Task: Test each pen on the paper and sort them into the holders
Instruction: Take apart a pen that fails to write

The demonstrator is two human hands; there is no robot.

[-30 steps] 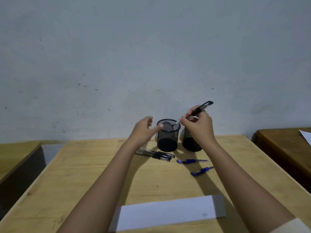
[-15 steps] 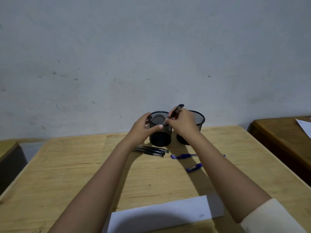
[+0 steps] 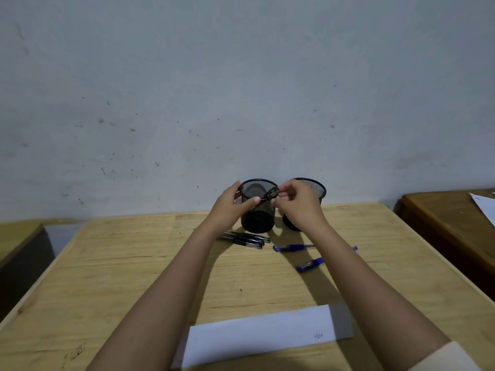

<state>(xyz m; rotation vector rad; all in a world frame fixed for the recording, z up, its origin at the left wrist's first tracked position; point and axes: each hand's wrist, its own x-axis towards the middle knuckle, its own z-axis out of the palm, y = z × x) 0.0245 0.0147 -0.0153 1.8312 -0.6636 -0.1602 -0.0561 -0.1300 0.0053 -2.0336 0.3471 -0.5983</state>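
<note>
Two black mesh holders stand at the desk's far edge, a left holder (image 3: 258, 212) and a right holder (image 3: 320, 187). My left hand (image 3: 230, 207) grips the left holder's rim and side. A black pen (image 3: 272, 194) leans inside that holder, only its top end showing at the rim. My right hand (image 3: 297, 207) pinches that end with thumb and forefinger, and hides part of the right holder. A few black pens (image 3: 247, 239) lie in front of the left holder. Two blue pens (image 3: 292, 247) (image 3: 310, 264) lie partly under my right forearm. A white paper strip (image 3: 254, 338) with a small scribble lies near me.
The wooden desk (image 3: 134, 263) stands against a grey wall. Another darker desk (image 3: 442, 218) with a white sheet (image 3: 484, 207) stands to the right across a gap. A third desk (image 3: 16, 236) stands at the left.
My right hand has lowered the black pen from a raised slant down into the left holder. My left hand has closed around that holder's rim.
</note>
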